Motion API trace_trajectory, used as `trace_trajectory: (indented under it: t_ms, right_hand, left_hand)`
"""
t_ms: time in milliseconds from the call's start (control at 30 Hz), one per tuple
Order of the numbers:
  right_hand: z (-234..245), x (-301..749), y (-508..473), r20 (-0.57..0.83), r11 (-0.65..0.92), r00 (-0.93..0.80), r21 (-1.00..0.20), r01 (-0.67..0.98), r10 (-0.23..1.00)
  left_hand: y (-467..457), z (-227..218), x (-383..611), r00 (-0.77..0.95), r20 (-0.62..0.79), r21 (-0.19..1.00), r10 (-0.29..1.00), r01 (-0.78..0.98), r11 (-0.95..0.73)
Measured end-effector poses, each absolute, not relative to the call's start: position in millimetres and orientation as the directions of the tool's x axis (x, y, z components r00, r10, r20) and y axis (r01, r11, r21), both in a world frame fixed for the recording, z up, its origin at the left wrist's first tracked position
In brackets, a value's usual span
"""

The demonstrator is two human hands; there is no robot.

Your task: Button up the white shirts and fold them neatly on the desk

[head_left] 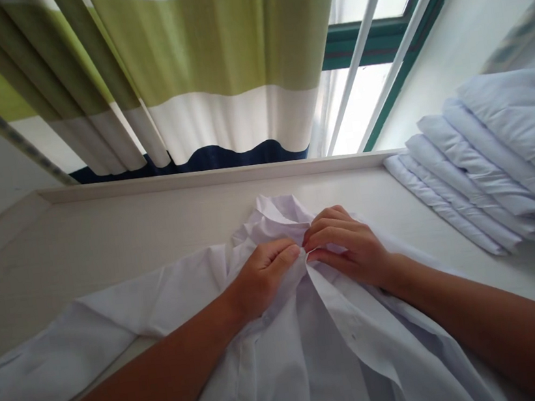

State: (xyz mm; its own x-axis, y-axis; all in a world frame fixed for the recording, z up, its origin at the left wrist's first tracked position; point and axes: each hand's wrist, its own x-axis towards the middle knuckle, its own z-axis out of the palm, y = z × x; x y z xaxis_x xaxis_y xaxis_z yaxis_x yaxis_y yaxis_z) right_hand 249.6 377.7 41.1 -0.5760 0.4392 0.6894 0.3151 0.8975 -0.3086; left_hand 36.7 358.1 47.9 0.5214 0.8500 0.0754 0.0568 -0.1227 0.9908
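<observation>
A white shirt point(173, 305) lies spread on a pale table point(104, 235), collar away from me and one sleeve stretched out to the left. My left hand point(260, 277) pinches the front edge of the shirt just below the collar point(274, 216). My right hand point(347, 246) pinches the opposite front edge. The fingertips of both hands meet at the middle of the shirt's front, and the small part they pinch between them is hidden by the fingers.
A stack of folded white shirts point(489, 158) sits at the right end of the table. A striped green, white and navy curtain point(210, 63) hangs behind the table's far edge, beside a window with a green frame point(375, 41).
</observation>
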Motion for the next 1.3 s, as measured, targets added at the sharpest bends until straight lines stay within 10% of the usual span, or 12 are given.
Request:
trace_trajectory:
  t_ms: [367,700,1300]
  right_hand:
    - [43.6,247.1,375.8,0.700,0.887,-0.553,-0.286,0.363,0.452]
    - [41.0,243.7,375.4,0.619,0.762,-0.467,-0.607,0.227,0.632]
    - [37.2,246.0,381.6,0.568,0.737,-0.499,-0.626,0.255,0.655]
  left_hand:
    - [365.2,42.4,39.4,0.507,0.091,0.986,0.857,0.077,-0.150]
    - [360.8,46.2,38.7,0.501,0.061,0.979,0.864,0.138,-0.149]
    - [360.3,45.0,37.4,0.467,0.012,0.950,0.884,0.270,-0.156]
